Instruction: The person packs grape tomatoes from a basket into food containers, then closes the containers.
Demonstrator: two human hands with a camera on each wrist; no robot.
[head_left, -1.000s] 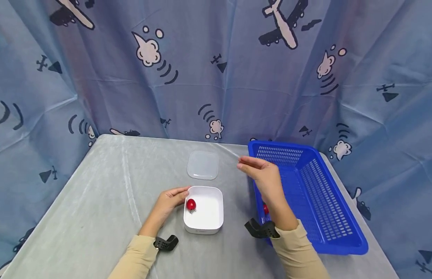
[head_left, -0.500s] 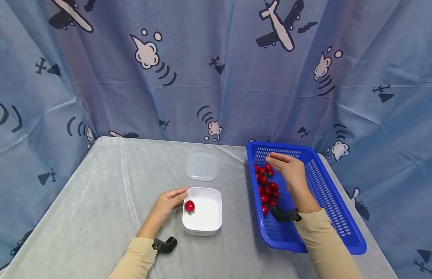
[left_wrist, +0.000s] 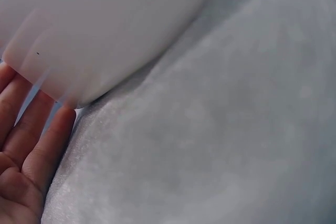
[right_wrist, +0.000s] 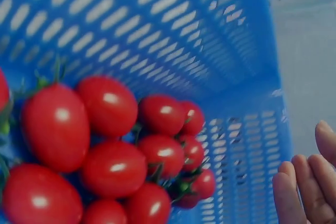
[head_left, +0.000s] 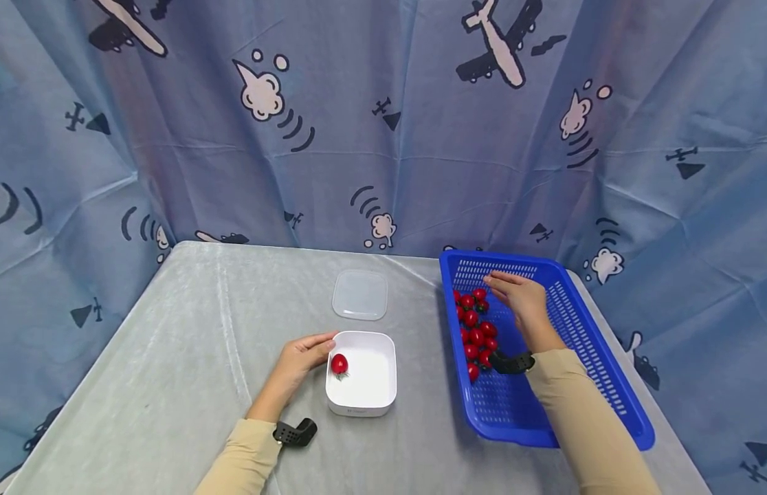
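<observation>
In the head view a white square box (head_left: 371, 375) stands on the table, with one red cherry tomato (head_left: 339, 364) inside at its left. My left hand (head_left: 303, 361) touches the box's left side; the left wrist view shows its fingers (left_wrist: 44, 145) fairly straight, tips against the white wall. Over the blue plastic basket (head_left: 507, 426) hovers my right hand (head_left: 524, 302), nothing visible between thumb and fingers. Several cherry tomatoes (head_left: 476, 337) lie along the basket's left part, beside that hand. Close up in the right wrist view, green stems show on some tomatoes (right_wrist: 55, 127).
A translucent square lid (head_left: 360, 294) lies flat behind the white box. The basket has raised, slotted walls and sits at the table's right edge. A patterned blue curtain (head_left: 334, 124) hangs behind the grey-covered table (head_left: 173, 357).
My right hand has moved right from beside the basket's left rim to above its inside, uncovering the tomatoes there. My left hand and the box have stayed in place.
</observation>
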